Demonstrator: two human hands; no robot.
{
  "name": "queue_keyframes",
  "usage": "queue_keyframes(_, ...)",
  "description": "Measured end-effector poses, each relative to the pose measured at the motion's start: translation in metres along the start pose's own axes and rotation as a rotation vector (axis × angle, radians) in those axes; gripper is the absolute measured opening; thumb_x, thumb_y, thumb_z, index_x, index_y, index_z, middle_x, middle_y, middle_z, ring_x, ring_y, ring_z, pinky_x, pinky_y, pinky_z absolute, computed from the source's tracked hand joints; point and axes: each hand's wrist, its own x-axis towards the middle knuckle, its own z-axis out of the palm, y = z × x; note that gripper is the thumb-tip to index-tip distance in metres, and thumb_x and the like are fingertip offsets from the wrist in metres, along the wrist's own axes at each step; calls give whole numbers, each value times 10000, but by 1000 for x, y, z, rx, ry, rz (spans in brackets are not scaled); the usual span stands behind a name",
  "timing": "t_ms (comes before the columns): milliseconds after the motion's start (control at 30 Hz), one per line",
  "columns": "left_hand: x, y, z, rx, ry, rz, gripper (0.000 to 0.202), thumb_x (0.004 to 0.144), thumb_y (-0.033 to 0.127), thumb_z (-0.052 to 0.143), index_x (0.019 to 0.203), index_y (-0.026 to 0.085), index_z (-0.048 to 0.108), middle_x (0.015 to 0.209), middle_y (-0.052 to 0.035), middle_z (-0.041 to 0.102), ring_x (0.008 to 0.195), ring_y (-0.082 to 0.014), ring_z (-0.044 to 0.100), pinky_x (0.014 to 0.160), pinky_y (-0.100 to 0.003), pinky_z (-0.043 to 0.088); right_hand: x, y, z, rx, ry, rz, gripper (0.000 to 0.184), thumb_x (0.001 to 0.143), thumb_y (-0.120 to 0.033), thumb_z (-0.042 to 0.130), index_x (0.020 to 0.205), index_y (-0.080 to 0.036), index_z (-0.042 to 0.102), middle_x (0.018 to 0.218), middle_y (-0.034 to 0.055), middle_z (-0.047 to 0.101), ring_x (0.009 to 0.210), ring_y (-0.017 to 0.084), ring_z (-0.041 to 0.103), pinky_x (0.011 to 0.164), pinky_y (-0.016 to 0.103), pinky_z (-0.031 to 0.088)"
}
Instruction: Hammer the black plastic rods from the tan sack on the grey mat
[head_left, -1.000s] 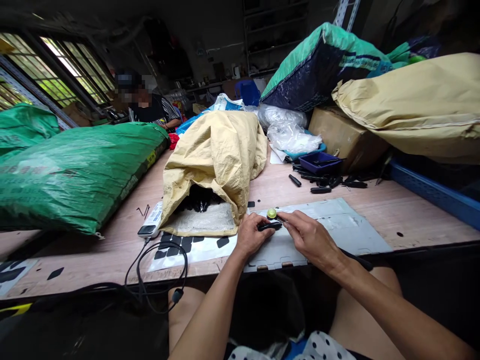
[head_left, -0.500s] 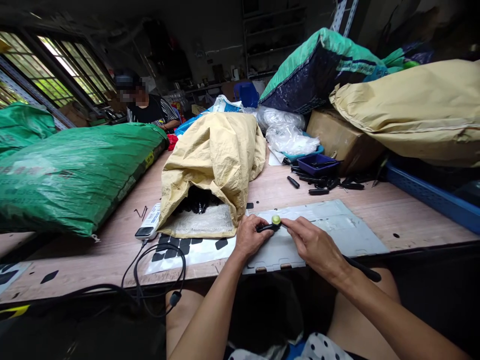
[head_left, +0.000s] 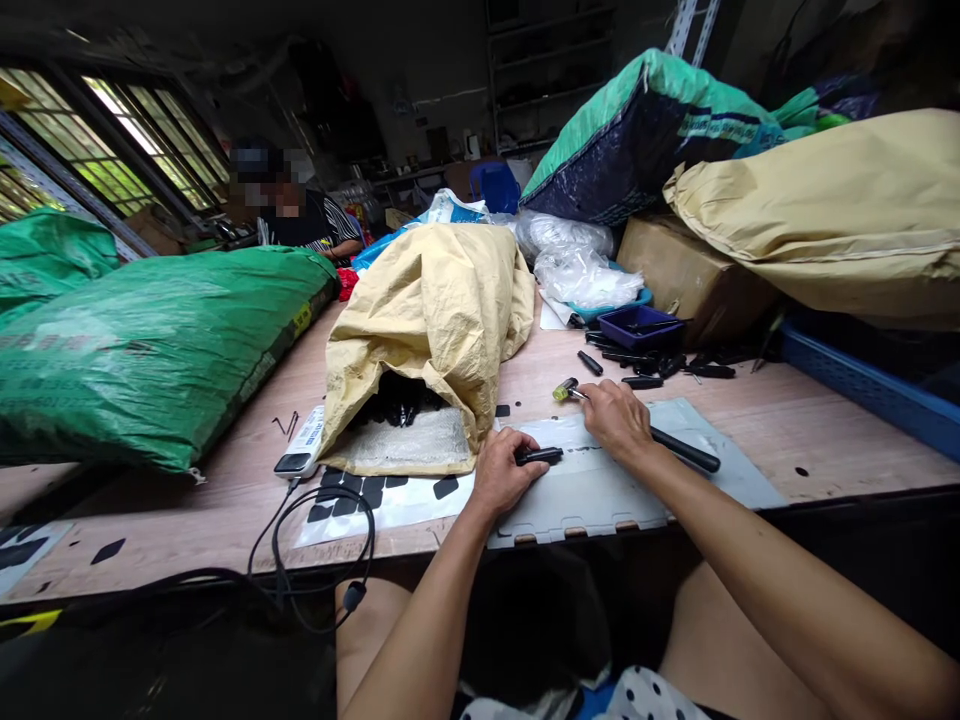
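Note:
My left hand point(head_left: 506, 468) is closed around a small black piece point(head_left: 540, 456), shaped like a pocket-knife handle, near the left end of a grey cardboard sheet point(head_left: 600, 505). In my right hand point(head_left: 619, 425) is a hammer point(head_left: 686, 450) with a yellow-green head and a black handle that sticks out to the right. The hammer's head is over the far edge of the cardboard, apart from the black piece. Several more black pieces point(head_left: 590, 363) lie loose beyond the sheet.
A beige sack point(head_left: 442, 300) with black pieces in its mouth stands left of the cardboard. Green sacks point(head_left: 165, 350) lie further left. A purple tray point(head_left: 637, 328), a box point(head_left: 686, 275) and a blue basket point(head_left: 870, 385) are on the right. Another person point(head_left: 300, 215) sits across the table.
My right hand has moved the hammer away from the black piece, forward and slightly right, and its handle now shows on the right. My left hand keeps its place.

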Motion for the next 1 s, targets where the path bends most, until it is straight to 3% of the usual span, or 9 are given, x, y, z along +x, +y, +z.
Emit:
queue_keyframes(167,0,2,-1,-2,-7,-11,180,764,249,813,913,225,717,936,-2,664,959,-206,537,853,-326,396,5,-8,12,-70,-21,-5,337,999,-283,475,1267,-231,673,1204,115,661,1109,265,571,840,343,415)
queue_keyframes(333,-1,3,-1,-6,-3,-16,183,759,249,818,911,224,719,927,-1,662,955,-206,536,849,-328,392,0,-12,20,-135,59,8,383,1036,-287,361,1291,-216,639,1189,138,631,1080,271,548,812,354,402)
queue_keyframes(533,1,1,-1,0,-7,-4,154,792,285,792,916,224,727,925,-12,661,952,-212,536,860,-334,403,-2,-14,22,-133,85,12,374,1034,-282,359,1286,-216,627,1157,127,619,1058,269,538,805,351,386)
queue_keyframes(667,-17,20,-14,-198,5,13,183,877,357,706,992,216,724,984,-31,686,964,-210,559,898,-333,422,-1,-14,20,-129,70,10,361,1024,-269,373,1277,-195,620,1174,136,610,1062,264,530,811,344,381)
queue_keyframes(733,-39,35,-20,-398,-136,-17,249,887,404,695,1044,214,730,1004,-32,702,950,-198,587,880,-310,444,0,-14,20,-132,70,8,357,1021,-265,372,1261,-188,624,1174,139,607,1056,264,529,811,347,383)
queue_keyframes(833,-84,43,-14,-620,-639,-102,388,770,499,808,1014,201,760,888,-13,711,813,-166,606,751,-261,463,0,-13,21,-134,74,2,346,1016,-261,374,1226,-175,635,1166,145,605,1045,264,529,807,355,387)
queue_keyframes(900,-112,29,7,-612,-958,-169,461,657,532,878,966,205,776,802,8,699,721,-141,585,678,-243,446,0,-13,22,-132,80,-1,345,1015,-258,373,1221,-173,636,1166,145,604,1047,266,529,805,358,387)
queue_keyframes(933,-123,16,21,-557,-1049,-215,477,612,537,898,943,215,778,780,18,694,701,-134,577,659,-240,437,0,-13,22,-130,82,-1,347,1015,-257,371,1227,-175,633,1168,144,604,1048,267,529,805,360,387)
queue_keyframes(1000,-136,-13,49,-381,-1035,-386,449,555,517,921,845,214,762,714,37,651,662,-125,548,613,-237,416,-1,-13,23,-125,88,0,351,1016,-257,369,1242,-177,625,1171,142,604,1051,268,528,806,362,387)
